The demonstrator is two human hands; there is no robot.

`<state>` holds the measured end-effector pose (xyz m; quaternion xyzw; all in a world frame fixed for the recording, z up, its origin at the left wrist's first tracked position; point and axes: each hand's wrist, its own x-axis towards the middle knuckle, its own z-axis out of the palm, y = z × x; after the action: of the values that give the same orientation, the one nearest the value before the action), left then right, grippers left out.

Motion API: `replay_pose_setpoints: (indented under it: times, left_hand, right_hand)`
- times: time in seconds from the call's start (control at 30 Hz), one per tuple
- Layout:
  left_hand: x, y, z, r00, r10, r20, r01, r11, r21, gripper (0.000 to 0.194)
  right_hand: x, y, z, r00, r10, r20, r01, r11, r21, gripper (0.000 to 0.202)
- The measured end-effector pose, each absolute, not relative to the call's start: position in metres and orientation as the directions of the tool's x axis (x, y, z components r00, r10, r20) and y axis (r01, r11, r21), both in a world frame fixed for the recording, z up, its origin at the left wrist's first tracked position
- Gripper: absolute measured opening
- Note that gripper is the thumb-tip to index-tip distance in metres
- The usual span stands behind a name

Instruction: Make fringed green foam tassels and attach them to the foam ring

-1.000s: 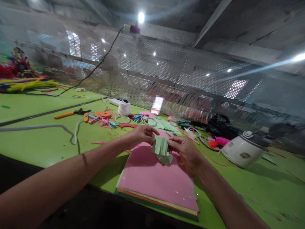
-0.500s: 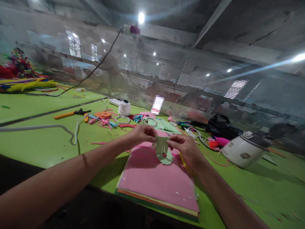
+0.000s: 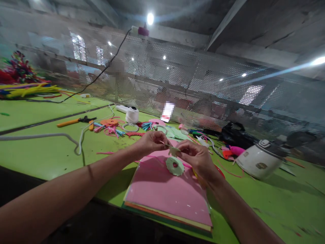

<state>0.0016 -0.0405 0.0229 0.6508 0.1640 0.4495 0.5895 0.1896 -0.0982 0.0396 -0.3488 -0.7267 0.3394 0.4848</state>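
Note:
Both my hands pinch a small pale green piece with cut strips (image 3: 174,150), which looks like paper or felt. My left hand (image 3: 154,141) has its left end between thumb and fingers. From the right, my right hand (image 3: 194,155) grips the other end. Just below the piece lies a pale green scalloped disc (image 3: 175,170) with a red centre. Under it is a stack of coloured sheets (image 3: 167,196), pink on top. Something yellow and red shows partly behind my right wrist; I cannot make out what it is.
Orange-handled pliers (image 3: 68,122), a white thread spool (image 3: 132,115) and pale green cutouts (image 3: 175,132) lie beyond my hands. A lit phone (image 3: 167,112) leans against the perforated screen (image 3: 203,81). A white-and-grey pot-like appliance (image 3: 260,159) stands at the right.
The pale green piece has tilted from hanging upright to nearly edge-on and no longer covers the disc's upper part. My right hand has turned slightly.

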Motion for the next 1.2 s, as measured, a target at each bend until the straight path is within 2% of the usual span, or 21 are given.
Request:
replay_pose_setpoints:
  times: [0.33, 0.53, 0.77, 1.0, 1.2]
  left_hand:
    - [-0.001, -0.037, 0.018, 0.522, 0.769, 0.367, -0.318, -0.224, 0.921, 0.024]
    - [-0.001, -0.038, 0.02, 0.547, 0.747, 0.379, -0.321, -0.231, 0.918, 0.022]
    - [-0.003, -0.042, 0.023, 0.588, 0.711, 0.385, -0.334, -0.219, 0.917, 0.019]
    - [-0.003, -0.042, 0.022, 0.6, 0.71, 0.368, -0.306, -0.221, 0.926, 0.019]
    - [-0.004, -0.041, 0.021, 0.594, 0.727, 0.344, -0.266, -0.227, 0.937, 0.019]
  right_hand:
    - [0.192, -0.099, 0.039, -0.258, 0.875, 0.409, 0.215, 0.465, -0.859, 0.01]
    - [0.196, -0.097, 0.037, -0.315, 0.879, 0.358, 0.132, 0.414, -0.901, 0.027]
    - [0.198, -0.096, 0.03, -0.34, 0.908, 0.245, 0.089, 0.291, -0.953, 0.019]
    - [0.198, -0.098, 0.032, -0.384, 0.906, 0.178, 0.138, 0.246, -0.959, 0.018]
    - [0.196, -0.103, 0.035, -0.405, 0.895, 0.187, 0.143, 0.264, -0.954, 0.016]
